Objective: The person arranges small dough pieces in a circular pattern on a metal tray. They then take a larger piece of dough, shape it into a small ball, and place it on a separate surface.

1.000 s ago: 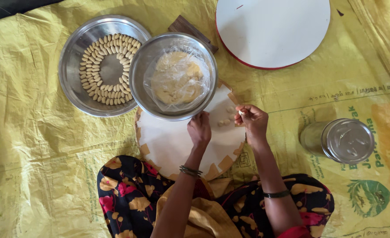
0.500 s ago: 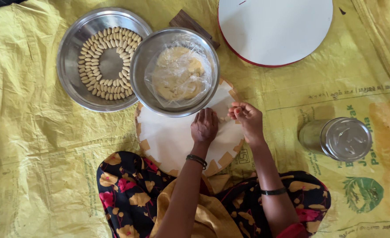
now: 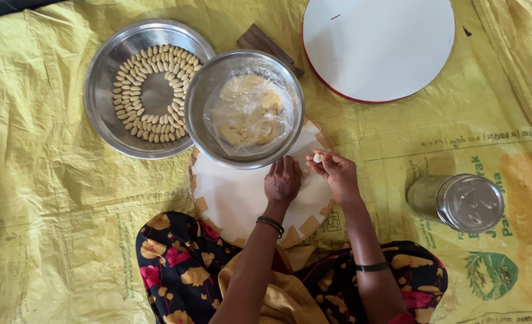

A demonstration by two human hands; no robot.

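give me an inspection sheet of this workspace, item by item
surface: yellow plastic sheet spread on the floor, wrinkled.
job's things: small dough piece in the right hand; round white board under both hands; steel bowl of dough beneath plastic film, resting on the board's far edge; steel plate with shaped pieces laid in rings.
clutter: large round white board, lidded steel container, brown wooden piece.
grippers: left hand flat on the board; right hand pinches the dough piece with its fingers.
cables: nothing seen.
surroundings: person's floral-print clothing.
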